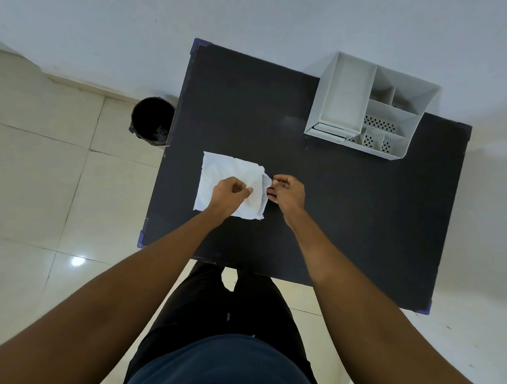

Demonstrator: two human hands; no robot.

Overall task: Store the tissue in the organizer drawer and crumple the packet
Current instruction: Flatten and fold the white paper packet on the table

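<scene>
Both forearms reach down and forward over the near edge of the dark table [347, 213]; the work sits just past the knuckles.

Left hand [230, 192]: fingers curled, thumb and forefinger pressed together on the white tissue [227, 170], pinching it near its right-hand part; the rest of the sheet spreads out flat to the left of and beyond that pinch, lying on the tabletop, creased.

Right hand [287, 192]: fingertips drawn in against the tissue's right edge, where a greyer strip runs near-to-far; whether that strip is a fold of the tissue or the packet, cannot tell; contact looks like a pinch on the edge, though the fingertips are partly hidden.

The two grips lie just beside each other, right hand's on the right; judgement: the sheet is being folded or gathered small enough to stow, so storing is not yet done and no crumpled packet is to be seen.

The relation that matters: the white desk organizer [372, 110] stands well away from both grips, farther off and to the right, at the table's far right corner; its long tray runs near-to-far, and what looks like the drawer front faces the near side at its left end; the right hand is the nearer one to it.

Farthest, left of the table on the tiled floor: a black waste bin [152, 120].
</scene>
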